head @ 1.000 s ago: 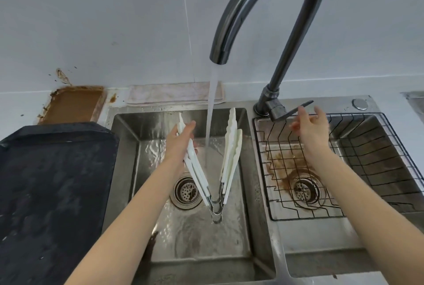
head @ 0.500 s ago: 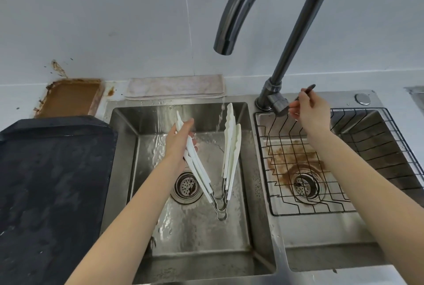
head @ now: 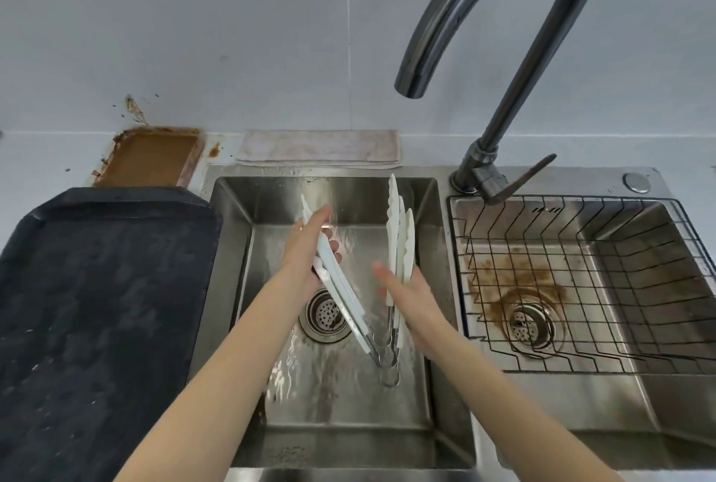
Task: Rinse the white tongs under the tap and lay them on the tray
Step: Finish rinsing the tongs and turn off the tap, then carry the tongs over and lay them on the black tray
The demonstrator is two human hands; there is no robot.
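White tongs (head: 395, 249) held splayed over left basin, left of tap (head: 480, 32) (no water running); left hand (head: 310, 253) wrapped around left arms; right hand (head: 407, 287) open-fingered against right arms, grip uncertain; likely light, stiff, wet-slippery; best grasped mid-arm, above hinge; tray (head: 97, 287) far left of tap.

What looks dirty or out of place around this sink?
Brown residue coats the small tray at the back left, with splatter on the wall above it. A brown stain rings the right basin's drain under the wire rack.
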